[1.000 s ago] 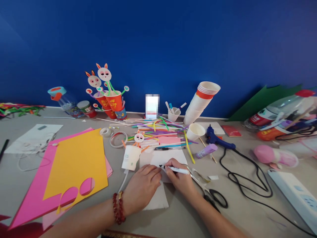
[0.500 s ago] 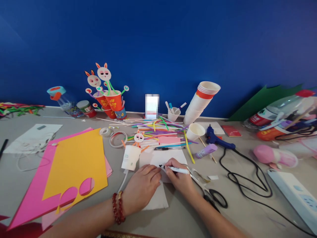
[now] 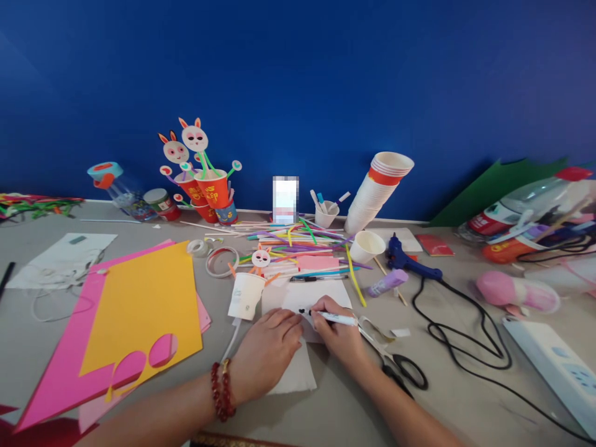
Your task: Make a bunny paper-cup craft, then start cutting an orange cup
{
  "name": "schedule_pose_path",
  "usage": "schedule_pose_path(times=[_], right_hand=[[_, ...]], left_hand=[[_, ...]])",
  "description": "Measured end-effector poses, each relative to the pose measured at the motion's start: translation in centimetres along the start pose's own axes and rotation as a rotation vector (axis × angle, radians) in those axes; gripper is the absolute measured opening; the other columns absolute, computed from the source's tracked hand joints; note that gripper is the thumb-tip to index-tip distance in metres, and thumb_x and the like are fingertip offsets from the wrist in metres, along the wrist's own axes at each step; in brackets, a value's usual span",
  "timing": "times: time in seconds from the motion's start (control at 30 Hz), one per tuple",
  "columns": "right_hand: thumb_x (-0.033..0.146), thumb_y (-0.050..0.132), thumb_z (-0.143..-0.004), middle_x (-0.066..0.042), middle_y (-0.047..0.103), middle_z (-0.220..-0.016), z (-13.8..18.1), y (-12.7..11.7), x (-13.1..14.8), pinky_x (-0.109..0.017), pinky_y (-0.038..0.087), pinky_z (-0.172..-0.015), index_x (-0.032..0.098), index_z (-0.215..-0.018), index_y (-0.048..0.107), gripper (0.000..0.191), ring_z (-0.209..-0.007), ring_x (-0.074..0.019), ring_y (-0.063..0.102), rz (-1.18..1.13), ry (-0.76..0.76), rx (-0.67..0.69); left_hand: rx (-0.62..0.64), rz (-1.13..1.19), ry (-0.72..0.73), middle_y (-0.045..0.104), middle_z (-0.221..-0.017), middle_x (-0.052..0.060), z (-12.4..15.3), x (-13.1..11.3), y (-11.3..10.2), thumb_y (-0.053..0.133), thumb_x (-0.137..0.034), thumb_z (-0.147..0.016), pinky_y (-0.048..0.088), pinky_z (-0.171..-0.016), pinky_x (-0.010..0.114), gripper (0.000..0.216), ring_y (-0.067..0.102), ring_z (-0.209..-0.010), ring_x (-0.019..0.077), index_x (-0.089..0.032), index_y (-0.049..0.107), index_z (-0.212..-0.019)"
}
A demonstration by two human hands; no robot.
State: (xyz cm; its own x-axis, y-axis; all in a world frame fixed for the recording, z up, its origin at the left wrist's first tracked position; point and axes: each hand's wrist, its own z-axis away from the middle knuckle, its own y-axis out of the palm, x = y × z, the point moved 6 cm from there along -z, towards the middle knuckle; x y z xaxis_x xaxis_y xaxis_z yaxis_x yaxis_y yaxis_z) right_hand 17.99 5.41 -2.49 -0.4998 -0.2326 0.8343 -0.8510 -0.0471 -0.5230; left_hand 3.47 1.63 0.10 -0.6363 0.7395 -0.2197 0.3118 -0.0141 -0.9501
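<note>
A white marker (image 3: 336, 318) is pinched in my right hand (image 3: 339, 335), its dark tip down at a small black mark on the white paper (image 3: 326, 292). My left hand (image 3: 267, 354) lies flat on the paper's left part, fingers stretched out and holding nothing. Just left of it stands a white paper cup figure (image 3: 246, 295) with orange arms, topped by a small rabbit face (image 3: 261, 257). A black pen (image 3: 319, 279) rests across the paper's top edge. Scissors with black handles (image 3: 410, 371) lie beside my right wrist, partly hidden by it.
Yellow card (image 3: 149, 298) over pink sheets lies at left. Pipe cleaners (image 3: 298, 236) spread behind the paper. A glue gun (image 3: 412, 264) with a looping black cord, a stack of paper cups (image 3: 377, 192) and a power strip (image 3: 554, 366) are at right. Rabbit cup figures (image 3: 205, 180) stand at back left.
The marker in my right hand has shifted very slightly to the right at the black mark. My left hand stays in place on the paper.
</note>
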Motion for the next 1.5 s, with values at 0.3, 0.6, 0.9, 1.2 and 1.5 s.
schedule_pose_path(times=[0.3,0.6,0.9,1.2,1.5], right_hand=[[0.023,0.050,-0.087,0.003,0.059,-0.064,0.00,0.12,0.02,-0.023,0.038,-0.058,0.021,-0.076,0.057,0.014,-0.060,-0.0143,0.054,0.007,-0.006,0.019],[0.023,0.050,-0.088,0.003,0.059,-0.065,0.18,0.16,-0.23,-0.023,0.039,-0.058,0.021,-0.078,0.057,0.013,-0.060,-0.0139,0.054,-0.002,-0.010,0.029],[0.022,0.049,-0.087,0.003,0.057,-0.064,0.07,0.18,-0.27,-0.023,0.038,-0.058,0.021,-0.076,0.057,0.013,-0.059,-0.0138,0.052,-0.014,-0.009,0.022],[0.023,0.049,-0.088,0.003,0.056,-0.064,0.18,0.08,-0.23,-0.023,0.039,-0.058,0.021,-0.076,0.056,0.014,-0.060,-0.0139,0.052,-0.017,0.001,0.013],[0.024,0.049,-0.088,0.004,0.055,-0.062,0.08,0.11,-0.27,-0.023,0.038,-0.055,0.022,-0.076,0.055,0.014,-0.057,-0.0135,0.050,-0.021,0.003,0.010]], left_hand=[[-0.011,0.008,0.002,0.068,-0.121,0.008,-0.09,-0.04,-0.15,0.055,-0.018,-0.094,0.044,-0.104,0.041,0.021,0.058,-0.116,0.0253,-0.013,0.060,-0.113],[-0.011,0.005,0.007,0.068,-0.119,0.008,-0.06,-0.01,-0.11,0.055,-0.017,-0.093,0.044,-0.104,0.041,0.020,0.058,-0.116,0.0251,-0.013,0.060,-0.112],[-0.003,0.013,-0.002,0.068,-0.120,0.008,-0.23,0.05,-0.19,0.053,-0.017,-0.094,0.044,-0.104,0.041,0.019,0.058,-0.116,0.0254,-0.015,0.060,-0.111],[-0.003,0.008,0.005,0.068,-0.120,0.009,-0.08,0.05,-0.10,0.052,-0.018,-0.095,0.044,-0.104,0.041,0.019,0.057,-0.116,0.0247,-0.014,0.059,-0.112],[-0.009,0.012,-0.001,0.068,-0.119,0.009,-0.21,0.02,-0.30,0.051,-0.019,-0.096,0.045,-0.102,0.041,0.019,0.058,-0.116,0.0239,-0.016,0.059,-0.113]])
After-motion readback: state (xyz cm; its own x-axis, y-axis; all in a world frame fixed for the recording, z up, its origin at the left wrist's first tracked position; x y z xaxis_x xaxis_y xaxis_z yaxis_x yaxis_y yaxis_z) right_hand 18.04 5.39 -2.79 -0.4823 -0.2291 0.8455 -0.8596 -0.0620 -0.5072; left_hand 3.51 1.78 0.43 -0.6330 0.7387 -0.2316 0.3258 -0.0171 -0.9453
